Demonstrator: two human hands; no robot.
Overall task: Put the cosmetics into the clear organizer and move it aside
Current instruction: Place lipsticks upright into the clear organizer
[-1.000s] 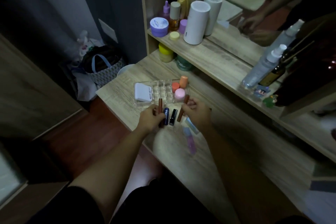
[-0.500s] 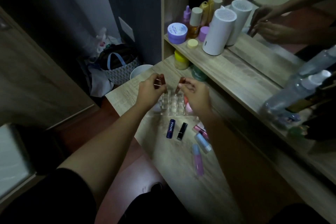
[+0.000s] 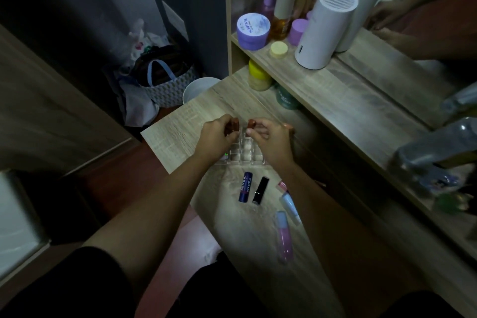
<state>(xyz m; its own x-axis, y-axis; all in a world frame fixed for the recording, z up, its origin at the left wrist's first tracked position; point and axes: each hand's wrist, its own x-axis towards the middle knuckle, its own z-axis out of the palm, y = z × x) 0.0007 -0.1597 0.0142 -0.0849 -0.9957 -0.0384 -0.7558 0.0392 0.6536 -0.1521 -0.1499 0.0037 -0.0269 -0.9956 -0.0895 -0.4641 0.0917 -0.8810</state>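
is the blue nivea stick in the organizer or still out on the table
Out. The blue Nivea stick lies flat on the table, nearer the person than the clear organizer.
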